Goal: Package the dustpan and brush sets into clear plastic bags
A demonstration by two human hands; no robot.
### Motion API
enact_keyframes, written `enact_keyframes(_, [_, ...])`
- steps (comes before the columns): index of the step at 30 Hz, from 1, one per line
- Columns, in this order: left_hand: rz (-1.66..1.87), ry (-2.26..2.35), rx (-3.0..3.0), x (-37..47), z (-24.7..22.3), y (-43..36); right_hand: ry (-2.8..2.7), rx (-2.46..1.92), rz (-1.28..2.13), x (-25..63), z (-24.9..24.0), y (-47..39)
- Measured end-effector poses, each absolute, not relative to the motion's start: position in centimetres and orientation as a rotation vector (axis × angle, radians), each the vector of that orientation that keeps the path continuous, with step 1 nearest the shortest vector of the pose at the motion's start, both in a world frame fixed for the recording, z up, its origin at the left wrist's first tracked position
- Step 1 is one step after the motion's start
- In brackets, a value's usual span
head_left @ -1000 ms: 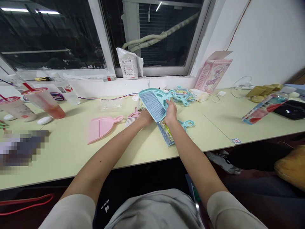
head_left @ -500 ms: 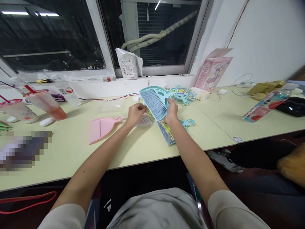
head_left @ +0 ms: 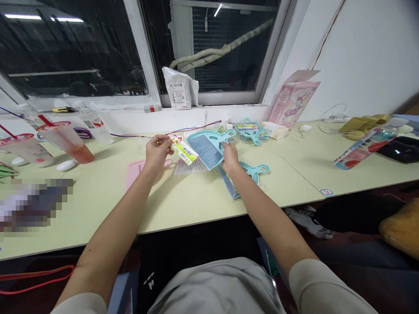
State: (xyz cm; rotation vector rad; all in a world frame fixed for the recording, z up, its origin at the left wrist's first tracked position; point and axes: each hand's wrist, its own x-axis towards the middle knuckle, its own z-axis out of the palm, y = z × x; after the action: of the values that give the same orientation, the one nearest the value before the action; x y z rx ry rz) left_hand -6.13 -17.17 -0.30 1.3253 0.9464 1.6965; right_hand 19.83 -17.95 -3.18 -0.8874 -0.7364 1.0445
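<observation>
The table [head_left: 196, 205] is bright, with soft gray shadows near the left hand [head_left: 157, 151]. Past that hand, white lights [head_left: 22, 17] shine in the dark window [head_left: 75, 52]. Far left of it, a patch [head_left: 36, 205] is blurry squares.

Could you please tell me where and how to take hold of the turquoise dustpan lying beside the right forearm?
I'd take the turquoise dustpan by its slim, loop-ended handle, from the right: it points rightward, uncovered, while the right forearm overlaps the wider part.

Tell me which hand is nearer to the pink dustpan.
Left. The left hand is close by the pink dustpan, holding a card; the right hand is farther right, past the white-bristled brush.
</observation>
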Motion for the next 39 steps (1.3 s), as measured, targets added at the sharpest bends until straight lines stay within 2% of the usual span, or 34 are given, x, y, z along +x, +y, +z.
enact_keyframes(8, [1.695, 1.364, 1.706, -2.2, -2.0, -19.7, -0.746, -0.956, 1.319, 16.8, -3.4, -19.3])
enact_keyframes(26, [1.607, 1.688, 2.094, -3.1, -2.7, -19.7, -0.769, -0.964, 1.356, 17.2, -3.3, -19.4])
enact_keyframes(30, [1.712, 1.752, 2.188, -3.1, -2.4, -20.3, -0.723, -0.972, 1.386, 17.2, -3.3, -19.4])
enact_keyframes(33, [1.659, 1.559, 2.436, -3.0, -1.9, -21.2, -0.69, -0.971, 1.394, 17.3, -3.4, -19.2])
enact_keyframes(39, [1.027, 0.821, 2.898, -2.3, -1.4, -22.7, -0.642, -0.944, 1.374, 17.8, -3.6, -18.5])
